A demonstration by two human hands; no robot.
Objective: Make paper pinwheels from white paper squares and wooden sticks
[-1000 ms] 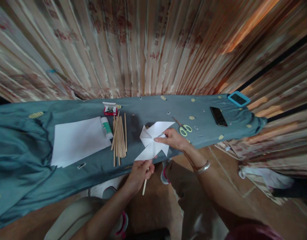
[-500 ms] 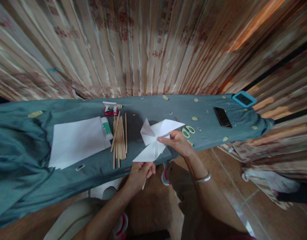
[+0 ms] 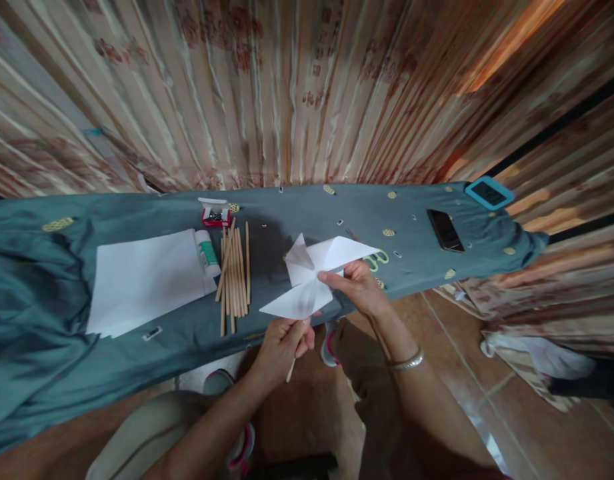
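Observation:
A white paper pinwheel (image 3: 307,293) is held up in front of me over the table's near edge. My right hand (image 3: 359,287) pinches it near the centre, with the thumb on the front. Below its lower blade, my left hand (image 3: 287,340) is closed around a thin wooden stick (image 3: 290,371), whose lower end pokes out under the fingers. The stick's upper part is hidden behind the paper and hand. Green-handled scissors (image 3: 377,259) lie just beyond the right hand, partly covered by a blade.
On the cloth-covered table (image 3: 307,207) lie white paper sheets (image 3: 147,280), a glue stick (image 3: 207,254), several wooden sticks (image 3: 234,280) and a red box of small metal pieces (image 3: 217,215). A phone (image 3: 445,231) and a blue-framed device (image 3: 489,193) are at the right. A curtain hangs behind.
The pinwheel has turned slightly, its blades shifting, and now covers more of the scissors. Both hands keep their hold. The view has shifted a little.

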